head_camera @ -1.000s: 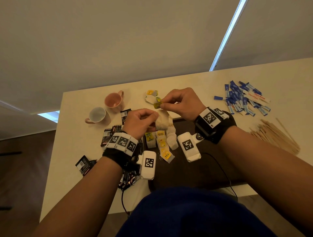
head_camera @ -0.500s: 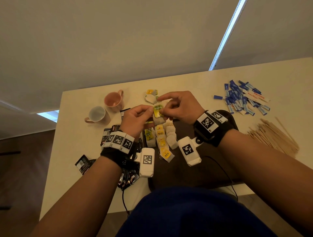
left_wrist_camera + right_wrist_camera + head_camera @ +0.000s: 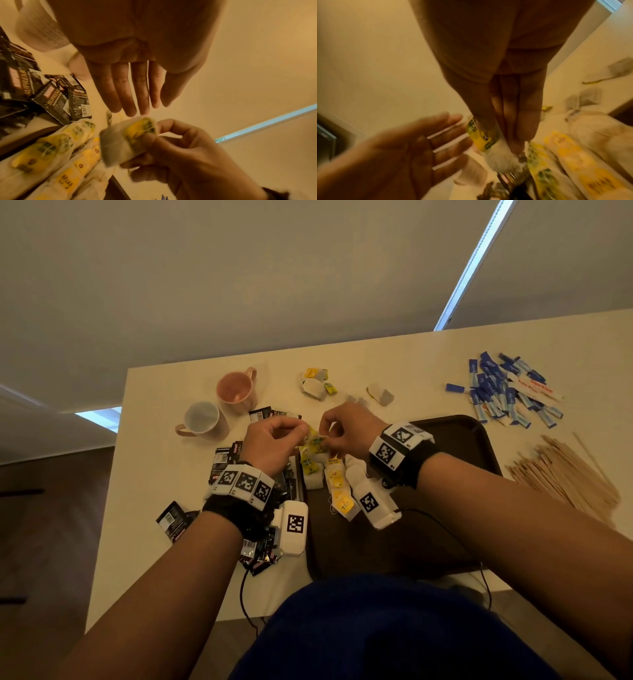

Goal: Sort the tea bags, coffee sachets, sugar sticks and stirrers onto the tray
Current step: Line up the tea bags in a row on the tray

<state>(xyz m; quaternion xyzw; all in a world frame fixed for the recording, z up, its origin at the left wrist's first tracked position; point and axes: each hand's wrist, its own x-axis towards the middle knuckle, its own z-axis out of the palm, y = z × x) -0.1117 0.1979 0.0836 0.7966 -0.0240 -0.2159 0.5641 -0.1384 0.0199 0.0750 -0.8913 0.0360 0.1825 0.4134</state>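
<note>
A tea bag (image 3: 317, 440) with a yellow-green tag hangs over the far left corner of the dark brown tray (image 3: 462, 446). My right hand (image 3: 329, 436) pinches it between thumb and fingers, as the left wrist view shows at the tea bag (image 3: 130, 139). My left hand (image 3: 301, 433) is beside it with straight fingers (image 3: 130, 88), their tips just short of the bag. Rows of tea bags (image 3: 337, 481) lie on the tray below. In the right wrist view the tea bag (image 3: 481, 138) is between my right hand's fingers (image 3: 518, 121), with my left hand's open palm (image 3: 402, 155) beside it.
Black coffee sachets (image 3: 226, 457) lie left of the tray, partly under my left wrist. Loose tea bags (image 3: 317, 385) sit beyond the tray. Blue sugar sticks (image 3: 503, 392) and wooden stirrers (image 3: 561, 474) lie at the right. A pink mug (image 3: 236, 388) and a white mug (image 3: 202, 416) stand far left.
My left hand, which held the tea bag a second ago, has straightened its fingers off it. My right hand keeps its pinch on the bag by the tag.
</note>
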